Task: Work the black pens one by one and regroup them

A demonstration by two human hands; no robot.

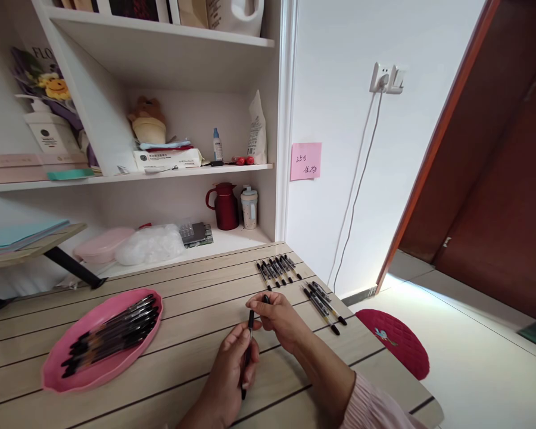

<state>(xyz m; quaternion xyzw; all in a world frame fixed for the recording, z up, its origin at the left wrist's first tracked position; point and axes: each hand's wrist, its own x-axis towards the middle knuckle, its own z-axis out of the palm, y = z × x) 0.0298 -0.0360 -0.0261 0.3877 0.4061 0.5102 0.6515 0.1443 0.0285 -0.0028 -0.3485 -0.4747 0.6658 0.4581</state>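
Observation:
A black pen (250, 333) stands tilted in my left hand (236, 357), whose fingers are wrapped round its barrel. Just above, my right hand (274, 316) is pinched close by the pen's upper end. Between its fingers shows a small black piece (266, 298) that looks like a pen cap. To the left, a pink scalloped tray (49, 381) holds a pile of black pens (111, 336). Beyond my right hand lies a row of pens (277, 271) side by side. Several more pens (324, 307) lie to the right of my right wrist.
The slatted wooden table (192, 310) meets a white shelf unit (232, 235) at the back. On the shelf stand a red jug (226, 205) and a cup (249, 207). A desk stand (71, 256) is at the left. A red cushioned seat (397, 339) sits beyond the right edge.

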